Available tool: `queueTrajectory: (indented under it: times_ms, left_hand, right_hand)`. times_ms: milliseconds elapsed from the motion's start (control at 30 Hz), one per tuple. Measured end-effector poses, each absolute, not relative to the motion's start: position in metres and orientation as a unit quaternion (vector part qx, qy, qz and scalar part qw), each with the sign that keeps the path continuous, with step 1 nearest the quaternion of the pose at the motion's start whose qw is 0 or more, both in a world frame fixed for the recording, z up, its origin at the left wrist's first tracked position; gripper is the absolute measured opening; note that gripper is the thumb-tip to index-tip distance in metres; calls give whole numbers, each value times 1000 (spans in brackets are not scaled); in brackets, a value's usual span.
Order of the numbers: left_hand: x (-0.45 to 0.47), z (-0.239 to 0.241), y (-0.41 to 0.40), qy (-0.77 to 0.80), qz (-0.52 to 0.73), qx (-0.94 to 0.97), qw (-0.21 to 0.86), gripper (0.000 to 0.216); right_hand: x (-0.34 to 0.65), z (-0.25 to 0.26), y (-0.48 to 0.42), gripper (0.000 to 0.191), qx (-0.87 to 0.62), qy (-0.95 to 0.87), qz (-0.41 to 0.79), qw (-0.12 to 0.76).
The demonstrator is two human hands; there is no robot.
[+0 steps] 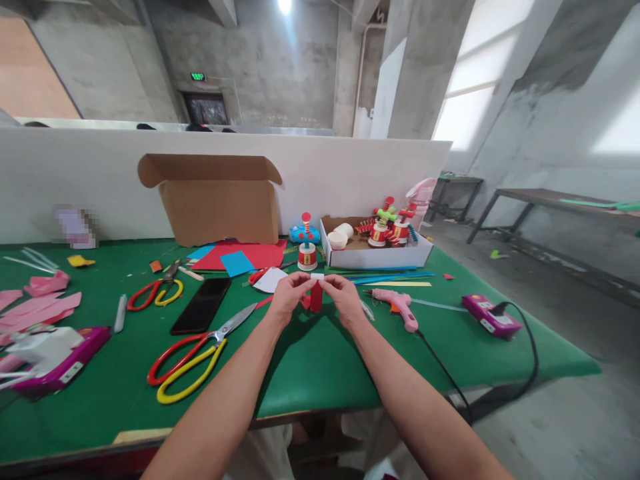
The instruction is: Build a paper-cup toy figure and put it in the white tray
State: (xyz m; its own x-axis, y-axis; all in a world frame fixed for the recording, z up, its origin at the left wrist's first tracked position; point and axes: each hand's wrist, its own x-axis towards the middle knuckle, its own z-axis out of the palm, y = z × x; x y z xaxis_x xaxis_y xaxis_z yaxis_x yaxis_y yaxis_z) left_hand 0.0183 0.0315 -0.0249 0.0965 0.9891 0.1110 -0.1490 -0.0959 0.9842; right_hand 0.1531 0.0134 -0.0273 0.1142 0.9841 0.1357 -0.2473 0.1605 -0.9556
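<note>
Both my hands meet over the middle of the green table (310, 360). My left hand (289, 295) and my right hand (344, 298) pinch a small upright red paper piece (317, 298) with a white top between their fingertips. The piece hangs just above the cloth. Large red-and-yellow scissors (193, 359) lie to the left of my left forearm. A pink glue gun (397, 305) lies just right of my right hand, its black cord trailing off the table edge.
A black phone (201, 305), smaller scissors (156, 291), red and blue paper sheets (245, 257), an open cardboard box (215, 200), a white box (375, 255) of finished red toys, a magenta power strip (491, 316), and pink paper scraps (40, 303) at left.
</note>
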Motion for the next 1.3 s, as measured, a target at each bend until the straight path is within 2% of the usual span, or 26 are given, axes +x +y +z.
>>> queueTrajectory:
  times_ms: [300,467,633,900,1300]
  left_hand:
    - [19,-24,30,402,551,505,529,39]
    - [17,-27,34,404,547,508,529,37]
    - [21,-22,29,411,544,514,520,35]
    - [22,-21,29,413,535,526,517,32]
    - [23,-24,29,428,544,507,514,39]
  right_hand:
    - [152,-31,16,20,-430,-415,516,614]
    - [152,-29,17,29,-411,-398,536,621]
    - [150,-28,13,21,-406,-438,504,624]
    - [152,-31,16,19,-425,-436,498,618]
    - [151,-31,15,18,-430,-464,488,601]
